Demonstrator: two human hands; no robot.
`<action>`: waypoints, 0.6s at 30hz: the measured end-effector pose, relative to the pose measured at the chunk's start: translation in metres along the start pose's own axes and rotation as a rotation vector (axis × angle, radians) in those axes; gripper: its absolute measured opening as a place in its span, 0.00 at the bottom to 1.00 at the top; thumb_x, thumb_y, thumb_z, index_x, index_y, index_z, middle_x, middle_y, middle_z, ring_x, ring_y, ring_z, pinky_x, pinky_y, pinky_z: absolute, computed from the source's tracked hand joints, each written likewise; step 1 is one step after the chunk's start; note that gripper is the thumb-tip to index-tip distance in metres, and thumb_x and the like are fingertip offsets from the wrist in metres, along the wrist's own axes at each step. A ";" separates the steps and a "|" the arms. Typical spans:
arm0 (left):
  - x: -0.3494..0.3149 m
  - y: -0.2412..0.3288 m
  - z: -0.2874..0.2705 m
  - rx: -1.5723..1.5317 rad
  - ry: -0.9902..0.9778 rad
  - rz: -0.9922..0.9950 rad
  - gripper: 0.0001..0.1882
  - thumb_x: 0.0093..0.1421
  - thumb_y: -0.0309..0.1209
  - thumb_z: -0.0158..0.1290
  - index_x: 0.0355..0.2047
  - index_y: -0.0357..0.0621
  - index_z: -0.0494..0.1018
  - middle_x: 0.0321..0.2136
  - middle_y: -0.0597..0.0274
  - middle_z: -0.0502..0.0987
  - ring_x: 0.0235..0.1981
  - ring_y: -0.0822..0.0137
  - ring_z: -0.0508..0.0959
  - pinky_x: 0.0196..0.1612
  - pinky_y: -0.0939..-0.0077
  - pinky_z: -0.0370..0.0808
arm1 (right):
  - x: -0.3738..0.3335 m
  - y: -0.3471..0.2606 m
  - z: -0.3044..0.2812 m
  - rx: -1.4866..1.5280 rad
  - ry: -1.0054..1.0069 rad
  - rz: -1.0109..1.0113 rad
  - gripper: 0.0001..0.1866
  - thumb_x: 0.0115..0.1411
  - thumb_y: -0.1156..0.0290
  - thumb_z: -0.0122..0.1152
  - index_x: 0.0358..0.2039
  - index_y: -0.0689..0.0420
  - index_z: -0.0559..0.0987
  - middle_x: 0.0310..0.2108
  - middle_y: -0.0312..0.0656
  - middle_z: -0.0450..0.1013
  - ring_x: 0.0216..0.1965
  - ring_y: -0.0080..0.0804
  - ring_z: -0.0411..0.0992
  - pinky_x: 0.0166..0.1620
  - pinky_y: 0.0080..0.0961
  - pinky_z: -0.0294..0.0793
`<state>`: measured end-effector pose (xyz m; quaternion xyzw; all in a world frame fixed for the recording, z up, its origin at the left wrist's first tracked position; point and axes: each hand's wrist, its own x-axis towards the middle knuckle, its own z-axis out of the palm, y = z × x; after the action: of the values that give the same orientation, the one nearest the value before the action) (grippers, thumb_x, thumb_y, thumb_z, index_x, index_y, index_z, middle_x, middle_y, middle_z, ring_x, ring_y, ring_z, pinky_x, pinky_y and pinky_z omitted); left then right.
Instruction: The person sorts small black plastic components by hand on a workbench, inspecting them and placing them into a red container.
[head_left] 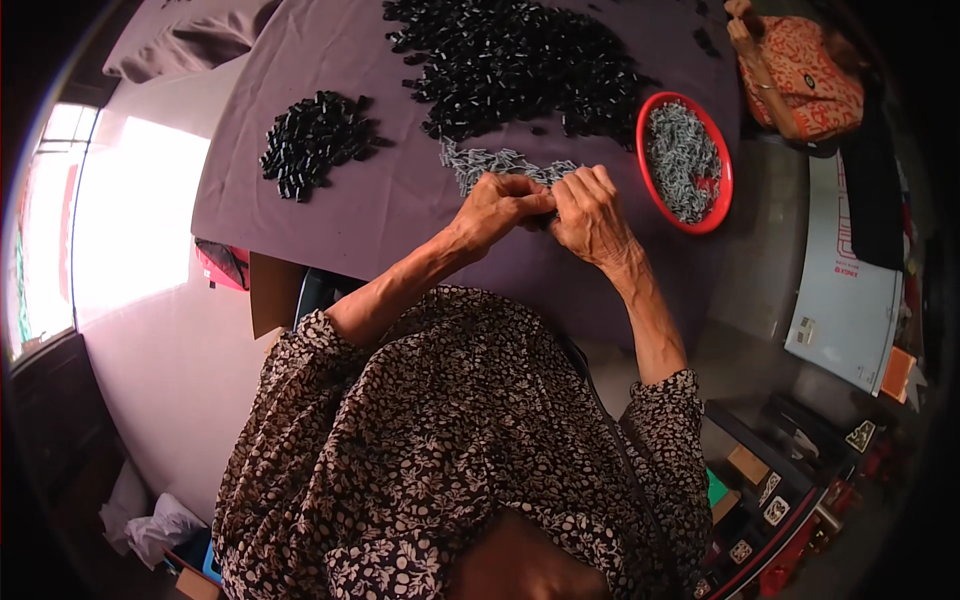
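Note:
In front of my chest, over the near side of the cloth-covered table, my two hands meet fingertip to fingertip. My left hand [497, 210] is closed in a pinch on a small black piece [541, 217], mostly hidden by the fingers. Against that same piece press the bent fingers of my right hand [593, 217]; whether they hold anything else is hidden. Just beyond the hands lies a loose heap of small grey pins [490, 166]. Farther back spreads a large pile of small black pieces [520, 65]. A smaller heap of black pieces [318, 142] sits to the left.
A red bowl [697, 228] of grey pins stands right of my hands. The purple-grey tablecloth [400, 215] covers the table. Another person in orange patterned clothing [810, 80] sits at the far right. A pale panel-like box [845, 325] stands right; a cardboard box [272, 295] is below the table's left edge.

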<state>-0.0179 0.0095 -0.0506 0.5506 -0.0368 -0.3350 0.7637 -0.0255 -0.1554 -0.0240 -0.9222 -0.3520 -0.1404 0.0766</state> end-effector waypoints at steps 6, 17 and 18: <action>-0.003 0.003 0.005 0.047 -0.002 -0.047 0.10 0.54 0.30 0.51 0.28 0.33 0.72 0.22 0.61 0.73 0.25 0.73 0.72 0.32 0.79 0.70 | -0.010 0.003 0.009 0.067 0.035 -0.019 0.07 0.34 0.80 0.52 0.15 0.59 0.63 0.15 0.42 0.60 0.21 0.38 0.63 0.27 0.31 0.61; -0.002 0.007 -0.005 0.052 0.051 -0.047 0.09 0.54 0.29 0.51 0.28 0.34 0.72 0.22 0.61 0.74 0.24 0.73 0.73 0.31 0.80 0.71 | -0.001 0.007 0.005 0.227 -0.070 0.043 0.07 0.38 0.81 0.51 0.23 0.62 0.69 0.20 0.45 0.67 0.25 0.40 0.67 0.30 0.32 0.64; -0.002 0.006 -0.014 0.053 0.097 -0.009 0.08 0.53 0.29 0.51 0.28 0.34 0.73 0.22 0.61 0.74 0.24 0.73 0.73 0.31 0.80 0.71 | 0.006 0.008 0.004 0.353 -0.115 0.121 0.10 0.40 0.81 0.52 0.27 0.63 0.71 0.24 0.47 0.70 0.27 0.40 0.69 0.32 0.33 0.65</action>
<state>-0.0110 0.0229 -0.0501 0.5863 -0.0060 -0.3103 0.7483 -0.0153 -0.1564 -0.0264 -0.9204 -0.3189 -0.0188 0.2253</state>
